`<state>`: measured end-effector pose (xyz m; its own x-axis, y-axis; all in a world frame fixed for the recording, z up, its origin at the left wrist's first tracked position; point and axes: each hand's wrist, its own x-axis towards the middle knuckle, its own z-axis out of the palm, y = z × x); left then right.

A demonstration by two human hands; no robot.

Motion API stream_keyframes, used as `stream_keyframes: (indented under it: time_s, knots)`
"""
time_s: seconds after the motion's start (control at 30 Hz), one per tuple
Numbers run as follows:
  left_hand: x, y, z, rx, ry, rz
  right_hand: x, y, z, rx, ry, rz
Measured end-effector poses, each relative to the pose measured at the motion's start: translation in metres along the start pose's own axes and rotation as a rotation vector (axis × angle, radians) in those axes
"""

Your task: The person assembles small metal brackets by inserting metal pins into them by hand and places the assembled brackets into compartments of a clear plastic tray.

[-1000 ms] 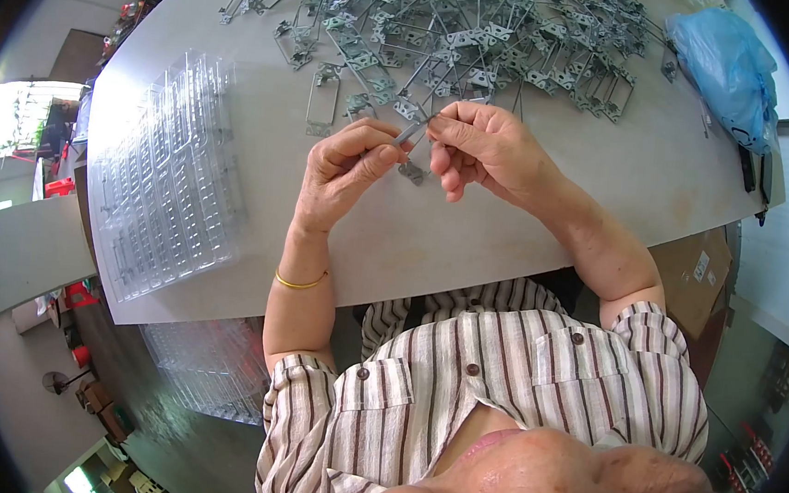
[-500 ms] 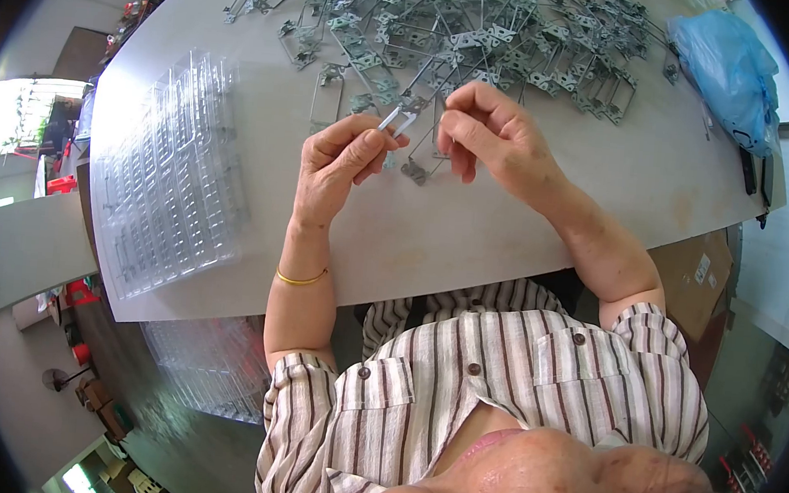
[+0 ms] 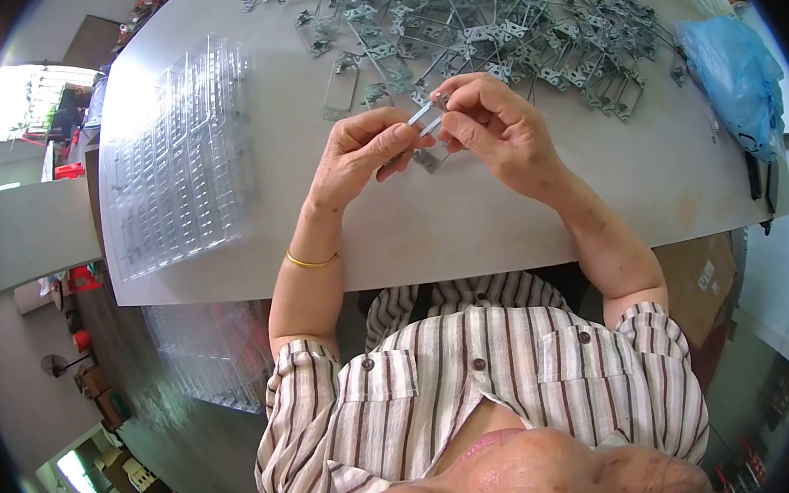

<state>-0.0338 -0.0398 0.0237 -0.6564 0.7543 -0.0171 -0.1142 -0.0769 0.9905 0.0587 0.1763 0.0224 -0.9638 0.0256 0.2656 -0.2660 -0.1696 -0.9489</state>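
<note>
My left hand (image 3: 357,155) pinches one end of a small metal bracket (image 3: 420,113) with two narrow, pale strips, held just above the table (image 3: 433,222). Thumb and fingers of my right hand (image 3: 509,142) are closed at the bracket's other end, partly covering it. Below the hands, another metal piece (image 3: 426,161) lies on the table, mostly hidden. Beyond the hands spreads a large pile of metal brackets (image 3: 485,36) joined by thin wire rods. One rectangular wire frame (image 3: 340,89) lies at the pile's near left edge.
Clear plastic blister trays (image 3: 178,165) are stacked on the left of the table. A blue plastic bag (image 3: 732,78) sits at the right edge. More clear trays (image 3: 205,352) are below the table at left, and a cardboard box (image 3: 697,284) stands below at right.
My right hand has come in from beside the bracket and closed at its far end. My left hand has moved slightly to the right with the bracket.
</note>
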Motion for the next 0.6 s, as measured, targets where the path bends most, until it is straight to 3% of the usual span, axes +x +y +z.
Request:
stream_keyframes:
  time_s: [0.3,0.6]
  knots:
    - [0.010,-0.003,-0.006,-0.286,0.012,0.040,0.014,0.013,-0.019,0.157,0.091,-0.026]
    - [0.013,0.004,-0.016,-0.157,0.026,0.024,0.032,0.031,-0.025,0.289,0.129,0.006]
